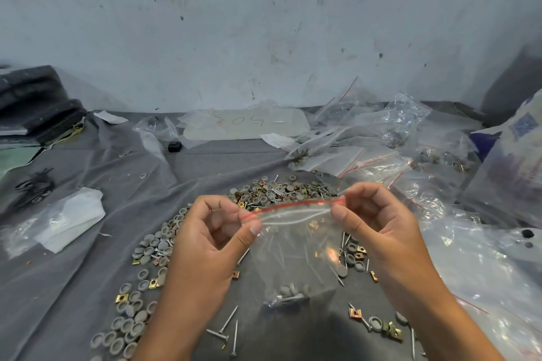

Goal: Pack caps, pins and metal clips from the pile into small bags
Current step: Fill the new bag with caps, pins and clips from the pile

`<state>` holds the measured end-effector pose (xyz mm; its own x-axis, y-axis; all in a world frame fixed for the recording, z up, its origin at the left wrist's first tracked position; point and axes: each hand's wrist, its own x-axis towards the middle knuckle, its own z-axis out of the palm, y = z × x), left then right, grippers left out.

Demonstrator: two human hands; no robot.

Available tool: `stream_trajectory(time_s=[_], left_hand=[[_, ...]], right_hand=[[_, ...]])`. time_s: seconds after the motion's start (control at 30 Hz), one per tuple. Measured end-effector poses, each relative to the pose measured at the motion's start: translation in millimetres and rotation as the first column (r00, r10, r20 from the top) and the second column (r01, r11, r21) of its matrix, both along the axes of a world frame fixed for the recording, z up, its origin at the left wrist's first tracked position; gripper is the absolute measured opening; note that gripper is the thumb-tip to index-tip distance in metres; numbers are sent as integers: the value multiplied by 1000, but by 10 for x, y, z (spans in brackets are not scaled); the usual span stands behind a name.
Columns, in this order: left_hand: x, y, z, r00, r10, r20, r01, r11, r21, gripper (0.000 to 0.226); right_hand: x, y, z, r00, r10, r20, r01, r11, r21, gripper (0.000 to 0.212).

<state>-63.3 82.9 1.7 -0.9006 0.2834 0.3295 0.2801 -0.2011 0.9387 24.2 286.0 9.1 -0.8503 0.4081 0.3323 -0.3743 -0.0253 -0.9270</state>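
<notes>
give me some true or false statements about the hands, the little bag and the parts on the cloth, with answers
1. Both hands pinch the small bag at its red-striped top. True: left hand, right hand.
2. The bag is empty. False: it holds pins and grey caps.
3. Loose grey caps lie on the grey cloth. True.
4. The bag lies flat on the cloth. False: it hangs from the hands.

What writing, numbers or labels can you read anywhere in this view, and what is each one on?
"50" in red handwriting, seen upside down, on the flat clear bag by the wall; further red marks beside it are too faint to read.
Blue printing on the large white sack at the far right: too blurred to read.
The small zip bag pinched by the left hand and right hand: no text, only a red strip.
</notes>
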Motion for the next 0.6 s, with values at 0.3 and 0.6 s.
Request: stream_trajectory(time_s=[0.3, 0.6], left_hand=[[75, 35, 0, 994, -38, -100, 26, 992, -125, 46], [155, 84, 25, 989, -6, -149, -19, 986, -166, 38]], right_hand=[[-26, -97, -44, 1000, -15, 3, 15, 997, 81, 26], [-22, -166, -43, 999, 27, -17, -25, 993, 117, 29]])
